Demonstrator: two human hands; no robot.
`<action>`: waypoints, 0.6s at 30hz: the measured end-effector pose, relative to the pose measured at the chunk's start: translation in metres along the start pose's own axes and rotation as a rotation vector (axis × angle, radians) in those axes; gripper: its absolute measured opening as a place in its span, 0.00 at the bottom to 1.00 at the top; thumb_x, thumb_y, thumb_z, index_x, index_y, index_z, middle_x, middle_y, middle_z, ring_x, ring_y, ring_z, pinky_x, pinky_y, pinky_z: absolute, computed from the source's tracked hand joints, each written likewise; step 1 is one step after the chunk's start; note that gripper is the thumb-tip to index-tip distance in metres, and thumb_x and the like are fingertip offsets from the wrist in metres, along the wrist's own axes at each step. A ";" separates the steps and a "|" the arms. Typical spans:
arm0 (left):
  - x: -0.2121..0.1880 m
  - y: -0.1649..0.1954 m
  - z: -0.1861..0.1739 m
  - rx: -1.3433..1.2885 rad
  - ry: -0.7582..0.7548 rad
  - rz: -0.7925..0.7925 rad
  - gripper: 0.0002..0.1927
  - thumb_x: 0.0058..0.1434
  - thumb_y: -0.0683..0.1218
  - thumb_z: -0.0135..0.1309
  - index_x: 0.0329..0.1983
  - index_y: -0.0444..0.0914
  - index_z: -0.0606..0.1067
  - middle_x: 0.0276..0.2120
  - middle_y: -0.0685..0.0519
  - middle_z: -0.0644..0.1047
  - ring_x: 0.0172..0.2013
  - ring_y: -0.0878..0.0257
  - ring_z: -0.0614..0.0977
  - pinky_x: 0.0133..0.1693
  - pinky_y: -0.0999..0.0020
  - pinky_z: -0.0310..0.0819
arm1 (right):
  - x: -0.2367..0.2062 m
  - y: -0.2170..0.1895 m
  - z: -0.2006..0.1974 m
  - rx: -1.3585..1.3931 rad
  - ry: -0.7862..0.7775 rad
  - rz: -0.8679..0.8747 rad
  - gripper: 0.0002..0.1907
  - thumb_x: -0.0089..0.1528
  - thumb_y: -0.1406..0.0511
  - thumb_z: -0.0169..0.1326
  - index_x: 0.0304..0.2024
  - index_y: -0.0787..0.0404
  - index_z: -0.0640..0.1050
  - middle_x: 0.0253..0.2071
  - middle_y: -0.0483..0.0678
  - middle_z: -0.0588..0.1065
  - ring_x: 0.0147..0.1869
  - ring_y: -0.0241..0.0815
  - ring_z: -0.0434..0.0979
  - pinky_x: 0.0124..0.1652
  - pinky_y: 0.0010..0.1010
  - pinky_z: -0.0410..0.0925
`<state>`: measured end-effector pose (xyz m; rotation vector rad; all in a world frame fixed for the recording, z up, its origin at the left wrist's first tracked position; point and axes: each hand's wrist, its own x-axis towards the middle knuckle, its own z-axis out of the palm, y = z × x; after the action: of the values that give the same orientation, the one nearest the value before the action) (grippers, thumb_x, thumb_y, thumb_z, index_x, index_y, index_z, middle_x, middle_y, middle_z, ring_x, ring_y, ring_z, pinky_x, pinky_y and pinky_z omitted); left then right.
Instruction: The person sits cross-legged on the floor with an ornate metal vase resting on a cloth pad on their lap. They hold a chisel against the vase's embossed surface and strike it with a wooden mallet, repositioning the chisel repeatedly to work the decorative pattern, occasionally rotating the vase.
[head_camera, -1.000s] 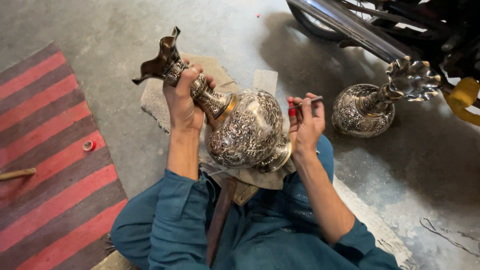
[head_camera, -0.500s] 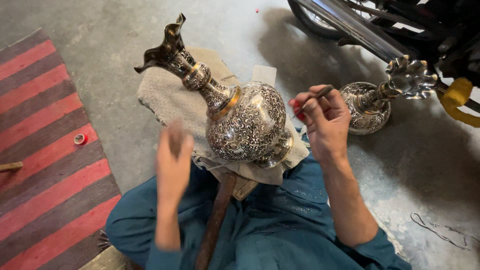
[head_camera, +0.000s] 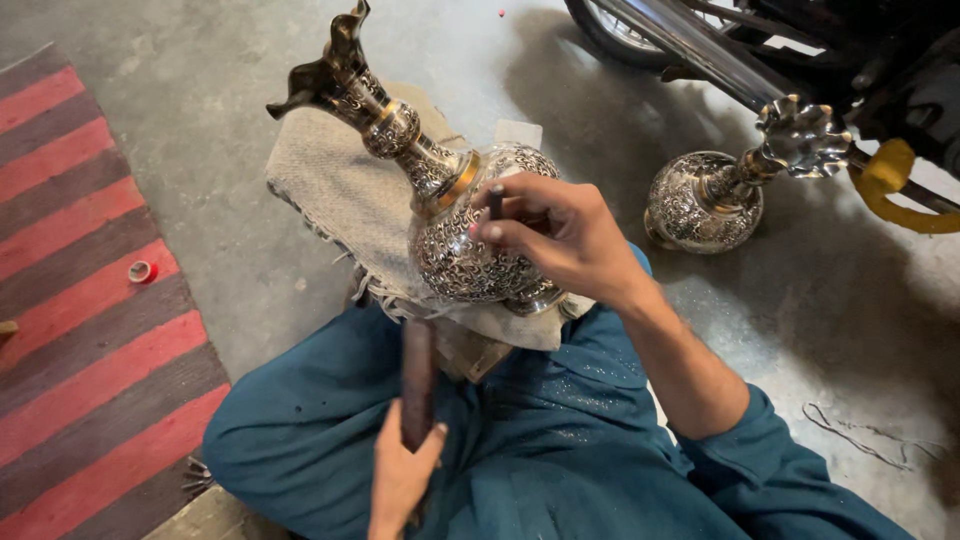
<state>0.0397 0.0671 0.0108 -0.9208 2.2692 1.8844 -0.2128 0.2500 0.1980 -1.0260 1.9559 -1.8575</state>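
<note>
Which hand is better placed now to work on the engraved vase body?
The right hand: it rests on the vase, pinching a thin tool. The left hand grips a wooden handle lower down.

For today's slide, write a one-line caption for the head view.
Right hand sets a thin dark tool against an engraved silver metal vase on beige cloth; left hand grips a brown wooden handle.

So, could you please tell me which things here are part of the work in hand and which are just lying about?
In use:
- engraved metal vase, lying tilted on the cloth pad
- small dark tool, held in the right hand against the vase
- wooden handle, gripped by the left hand

Lying about:
- second engraved vase
- striped rug
- small red ring
- motorcycle
</note>
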 end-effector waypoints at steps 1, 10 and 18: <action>0.001 0.007 -0.002 -0.057 0.020 0.023 0.14 0.56 0.42 0.61 0.42 0.36 0.70 0.21 0.51 0.72 0.19 0.65 0.74 0.23 0.67 0.69 | 0.000 0.000 0.001 -0.046 0.005 -0.040 0.14 0.67 0.73 0.57 0.56 0.65 0.76 0.46 0.49 0.83 0.50 0.35 0.84 0.47 0.25 0.78; 0.009 0.111 -0.030 -0.254 0.048 0.594 0.23 0.59 0.35 0.56 0.55 0.35 0.63 0.38 0.52 0.73 0.37 0.65 0.77 0.41 0.70 0.75 | -0.001 -0.001 0.004 -0.281 0.072 -0.129 0.14 0.65 0.73 0.61 0.53 0.65 0.77 0.41 0.48 0.84 0.44 0.34 0.84 0.41 0.24 0.77; 0.017 0.209 -0.076 0.424 0.148 0.709 0.39 0.52 0.36 0.58 0.68 0.43 0.61 0.44 0.39 0.79 0.43 0.43 0.84 0.41 0.54 0.78 | 0.001 0.005 0.004 -0.311 0.071 -0.184 0.14 0.66 0.73 0.60 0.55 0.65 0.76 0.44 0.49 0.83 0.49 0.35 0.86 0.46 0.24 0.80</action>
<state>-0.0473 0.0078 0.2077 -0.2047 3.2011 1.3977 -0.2123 0.2460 0.1931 -1.2825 2.3157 -1.7334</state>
